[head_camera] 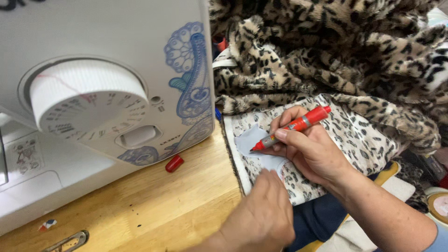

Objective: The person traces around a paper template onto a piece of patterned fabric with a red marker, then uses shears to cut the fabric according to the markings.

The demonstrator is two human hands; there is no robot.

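Pretty even, soft indoor light with no harsh glare, just faint shadows under the fingers [280,135] on the pale patch [252,140], while the left hand [261,214] nearest the lens looks a bit blurry and the sewing machine [93,93] bulges wide-angle-style.

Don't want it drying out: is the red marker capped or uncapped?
Uncapped: right hand holds the red marker tip bare; red cap lies on the table.

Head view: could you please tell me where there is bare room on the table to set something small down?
Bare wood table shows between the sewing machine, the fabric piece and the left hand, with only a red cap there. To the right it is crowded: the right hand holds a marker over piled leopard fabric.
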